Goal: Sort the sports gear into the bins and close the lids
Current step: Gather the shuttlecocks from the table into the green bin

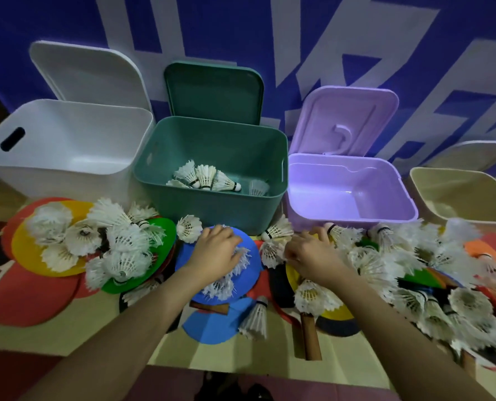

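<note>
Four lidless-open bins stand in a row: white (67,169), green (212,209), purple (353,218) and beige (460,198), each lid leaning up behind it. Several white shuttlecocks (206,178) lie inside the green bin. Many more shuttlecocks (119,241) are strewn over coloured flat discs on the table. My left hand (216,250) grips a bunch of shuttlecocks over a blue disc (249,282). My right hand (313,256) curls around shuttlecocks just in front of the purple bin.
Yellow (26,250), green (113,285), red and orange discs lie under the shuttlecocks. Table-tennis paddles with wooden handles (311,337) sit near the front edge. A blue banner wall rises behind the bins.
</note>
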`<state>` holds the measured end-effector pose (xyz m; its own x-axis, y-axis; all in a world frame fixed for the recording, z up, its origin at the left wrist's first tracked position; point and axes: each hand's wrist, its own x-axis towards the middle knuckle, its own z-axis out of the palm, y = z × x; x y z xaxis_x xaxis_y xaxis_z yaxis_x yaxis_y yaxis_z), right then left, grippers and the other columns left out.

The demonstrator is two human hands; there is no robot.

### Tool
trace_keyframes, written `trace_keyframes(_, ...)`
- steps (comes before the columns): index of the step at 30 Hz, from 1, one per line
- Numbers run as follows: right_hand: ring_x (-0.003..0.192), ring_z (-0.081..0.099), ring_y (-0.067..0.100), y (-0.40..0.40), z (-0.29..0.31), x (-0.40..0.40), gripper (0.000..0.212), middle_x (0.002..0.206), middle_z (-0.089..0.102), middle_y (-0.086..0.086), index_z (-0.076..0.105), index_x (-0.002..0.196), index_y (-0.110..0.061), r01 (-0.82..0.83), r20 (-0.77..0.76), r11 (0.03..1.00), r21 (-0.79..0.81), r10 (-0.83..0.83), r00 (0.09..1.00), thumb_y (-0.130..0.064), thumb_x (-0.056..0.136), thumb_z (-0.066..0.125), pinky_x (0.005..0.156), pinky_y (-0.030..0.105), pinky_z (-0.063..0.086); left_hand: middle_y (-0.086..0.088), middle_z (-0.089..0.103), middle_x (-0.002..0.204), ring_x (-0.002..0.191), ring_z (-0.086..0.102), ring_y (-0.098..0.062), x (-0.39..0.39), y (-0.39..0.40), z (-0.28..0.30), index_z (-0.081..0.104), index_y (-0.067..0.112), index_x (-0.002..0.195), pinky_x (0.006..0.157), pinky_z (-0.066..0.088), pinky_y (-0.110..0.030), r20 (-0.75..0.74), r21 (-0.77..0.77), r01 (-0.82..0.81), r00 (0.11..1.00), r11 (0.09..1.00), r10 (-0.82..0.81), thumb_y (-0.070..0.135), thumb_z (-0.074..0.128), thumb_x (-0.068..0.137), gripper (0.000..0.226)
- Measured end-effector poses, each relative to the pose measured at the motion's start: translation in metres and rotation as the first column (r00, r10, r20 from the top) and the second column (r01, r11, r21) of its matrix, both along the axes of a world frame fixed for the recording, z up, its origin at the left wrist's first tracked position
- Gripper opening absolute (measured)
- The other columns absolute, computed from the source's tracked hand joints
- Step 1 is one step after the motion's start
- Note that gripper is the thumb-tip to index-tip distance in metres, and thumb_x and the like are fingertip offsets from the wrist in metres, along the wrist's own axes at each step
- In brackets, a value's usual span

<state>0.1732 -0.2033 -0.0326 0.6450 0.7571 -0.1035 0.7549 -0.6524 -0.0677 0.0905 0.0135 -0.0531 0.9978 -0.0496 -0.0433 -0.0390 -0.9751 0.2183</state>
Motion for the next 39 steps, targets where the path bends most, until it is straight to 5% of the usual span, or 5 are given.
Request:
trace_keyframes(7, 0.067, 0.058, 0.019, 0.005, 0.000, -0.005, 0.018, 0.069, 0.061, -0.008, 0.062, 0.071, -0.019, -0.068, 0.159, 0.933, 0.354, 0.012, 0.987, -0.026, 0.082, 0.048, 0.075, 0.035, 0.025, -0.001, 0.055, 0.115, 0.118, 0.039, -0.025, 0.017, -0.014, -0.017, 0.065, 0.018, 0.113, 0.094, 0.019, -0.035, 0.024, 0.059, -0.050, 0.999, 0.997, 0.049, 0.026, 0.052, 0.092, 0.026)
trace_keyframes(13, 0.071, 0.056, 0.017, 0.012, 0.011, -0.007, 0.021, 0.074, 0.063, -0.006, 0.066, 0.078, -0.016, -0.098, 0.190, 0.816, 0.570, -0.014, 0.982, -0.028, 0.088, 0.052, 0.075, 0.027, 0.025, -0.001, 0.063, 0.076, 0.079, 0.059, -0.028, 0.019, -0.015, -0.008, 0.070, 0.013, 0.070, 0.073, 0.025, -0.033, 0.262, -0.005, -0.042, 0.964, 0.999, 0.042, 0.015, 0.064, 0.076, 0.009)
trace_keyframes(26, 0.075, 0.052, 0.026, 0.067, 0.094, 0.016, 0.014, 0.079, 0.056, 0.006, 0.064, 0.084, -0.005, -0.143, 0.219, 0.511, 0.847, -0.092, 0.971, -0.016, 0.088, 0.056, 0.068, 0.038, 0.041, -0.001, 0.062, 0.076, 0.072, 0.057, -0.023, 0.032, 0.016, 0.133, 0.070, 0.015, 0.083, 0.072, 0.034, -0.033, 0.744, -0.068, -0.034, 0.664, 0.997, 0.073, 0.025, 0.058, 0.085, 0.016)
trace_keyframes(35, 0.078, 0.053, 0.032, 0.135, 0.090, 0.076, 0.019, 0.081, 0.058, 0.007, 0.064, 0.084, -0.010, 0.023, 0.128, 0.658, 0.753, -0.180, 0.975, -0.025, 0.085, 0.053, 0.070, 0.041, 0.044, -0.005, 0.066, 0.081, 0.077, 0.060, -0.028, 0.090, 0.085, 0.143, 0.072, 0.011, 0.087, 0.070, 0.035, -0.032, 0.654, -0.102, -0.131, 0.738, 0.986, 0.166, 0.020, 0.063, 0.085, 0.013)
trace_keyframes(39, 0.092, 0.053, 0.036, 0.150, 0.085, 0.090, 0.021, 0.098, 0.062, 0.012, 0.068, 0.102, -0.007, 0.121, 0.075, 0.763, 0.635, -0.217, 0.973, -0.017, 0.084, 0.064, 0.081, 0.041, 0.042, -0.006, 0.064, 0.109, 0.102, 0.055, -0.028, 0.104, 0.103, 0.134, 0.065, 0.013, 0.115, 0.084, 0.035, -0.035, 0.485, -0.067, -0.199, 0.850, 0.978, 0.206, 0.028, 0.055, 0.092, 0.029)
